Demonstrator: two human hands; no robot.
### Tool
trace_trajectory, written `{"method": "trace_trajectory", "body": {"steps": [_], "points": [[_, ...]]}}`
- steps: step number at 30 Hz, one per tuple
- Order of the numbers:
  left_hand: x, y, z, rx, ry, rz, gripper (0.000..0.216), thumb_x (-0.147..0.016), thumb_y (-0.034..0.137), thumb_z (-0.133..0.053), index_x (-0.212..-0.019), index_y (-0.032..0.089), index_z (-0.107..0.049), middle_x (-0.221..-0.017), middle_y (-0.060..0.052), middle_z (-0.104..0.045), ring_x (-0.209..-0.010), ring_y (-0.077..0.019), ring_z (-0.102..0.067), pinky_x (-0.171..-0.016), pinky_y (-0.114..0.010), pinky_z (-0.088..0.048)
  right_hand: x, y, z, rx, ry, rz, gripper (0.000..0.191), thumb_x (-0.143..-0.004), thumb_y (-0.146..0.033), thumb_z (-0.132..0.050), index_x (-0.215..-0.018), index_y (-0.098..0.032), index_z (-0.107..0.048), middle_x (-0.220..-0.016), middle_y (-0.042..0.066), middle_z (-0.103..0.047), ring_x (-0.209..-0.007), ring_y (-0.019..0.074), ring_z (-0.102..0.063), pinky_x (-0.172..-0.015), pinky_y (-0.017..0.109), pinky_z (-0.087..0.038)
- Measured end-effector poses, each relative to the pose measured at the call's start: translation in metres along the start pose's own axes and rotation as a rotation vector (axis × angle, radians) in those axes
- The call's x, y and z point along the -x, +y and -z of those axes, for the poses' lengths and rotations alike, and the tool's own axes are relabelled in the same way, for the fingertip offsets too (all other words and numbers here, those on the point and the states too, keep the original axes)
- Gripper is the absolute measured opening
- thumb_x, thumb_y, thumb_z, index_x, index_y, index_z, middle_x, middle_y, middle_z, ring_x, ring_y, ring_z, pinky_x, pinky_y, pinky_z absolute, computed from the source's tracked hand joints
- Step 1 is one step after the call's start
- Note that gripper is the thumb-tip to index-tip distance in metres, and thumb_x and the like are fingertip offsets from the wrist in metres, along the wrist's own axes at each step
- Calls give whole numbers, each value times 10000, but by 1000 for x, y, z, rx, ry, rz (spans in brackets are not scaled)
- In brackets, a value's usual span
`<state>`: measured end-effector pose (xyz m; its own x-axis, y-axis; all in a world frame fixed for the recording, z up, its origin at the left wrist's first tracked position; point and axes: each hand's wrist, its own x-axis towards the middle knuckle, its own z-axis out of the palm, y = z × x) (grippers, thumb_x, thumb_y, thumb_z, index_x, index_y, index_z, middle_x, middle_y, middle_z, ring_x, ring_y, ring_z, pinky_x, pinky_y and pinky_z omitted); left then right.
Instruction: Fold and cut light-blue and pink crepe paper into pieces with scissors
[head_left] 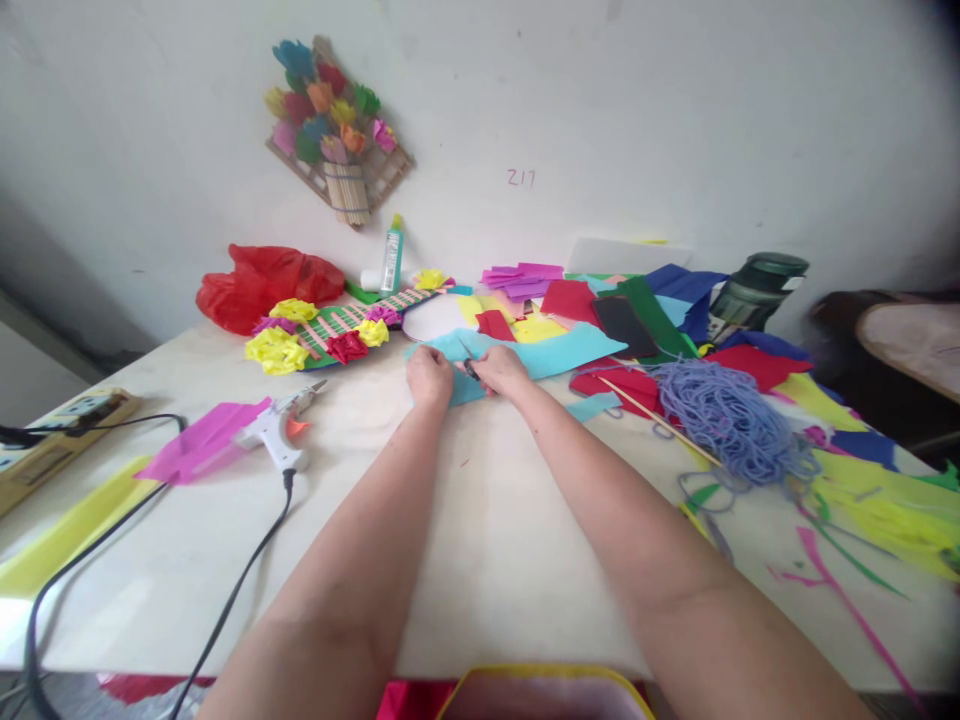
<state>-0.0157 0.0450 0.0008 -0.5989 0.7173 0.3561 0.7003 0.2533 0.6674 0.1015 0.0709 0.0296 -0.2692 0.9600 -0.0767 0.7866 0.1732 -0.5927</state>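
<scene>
A light blue sheet of crepe paper [559, 352] stretches across the table beneath both hands. My left hand [430, 378] is closed on the sheet's left part, its fingertips mostly hidden. In my right hand [501, 372] is a small pair of scissors [470, 366] with dark handles, its blades pointing up and left over the blue paper. Just left of my hands lies a green craft piece [330, 332] with pale strips and yellow, red and purple paper flowers. A smaller blue scrap [594, 405] lies right of my right hand.
A white glue gun [277, 432] with a black cord and a power strip [64, 440] are at left. A glue bottle [391, 255] stands near the wall by a red plastic bag [266, 285]. Purple yarn [731, 425], a stick, coloured paper and a dark green jar [761, 290] crowd the right.
</scene>
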Motion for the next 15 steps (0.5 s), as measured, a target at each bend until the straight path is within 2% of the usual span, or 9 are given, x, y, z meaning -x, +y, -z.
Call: {"method": "trace_trajectory", "body": {"steps": [8,13,15], "points": [[0,0,0,1,-2,7,177,-768,172,-433,-819,160,-603,-845,-93,-653,-878,-207,-592,-768,-291,-422,-6,6,-9,-105,32,-12,460,-677,-600,-534,-736,-164,-668,-588,48,-639,-468,158,-597,-442,234,-443],[-1,0,-1,-2,3,2,180,-771,177,-431,-822,160,-604,-840,-93,-653,-875,-207,-594,-772,-296,-423,-10,8,-15,-169,93,-17,544,-660,-552,-595,-1036,-158,-615,-626,31,-655,-495,160,-614,-449,225,-447],[0,0,-1,1,-1,-2,179,-771,178,-432,-821,160,-603,-846,-95,-654,-878,-208,-593,-774,-297,-423,-8,8,-14,-166,88,-15,568,-665,-542,-594,-1092,-167,-583,-606,15,-648,-481,157,-610,-454,228,-448]]}}
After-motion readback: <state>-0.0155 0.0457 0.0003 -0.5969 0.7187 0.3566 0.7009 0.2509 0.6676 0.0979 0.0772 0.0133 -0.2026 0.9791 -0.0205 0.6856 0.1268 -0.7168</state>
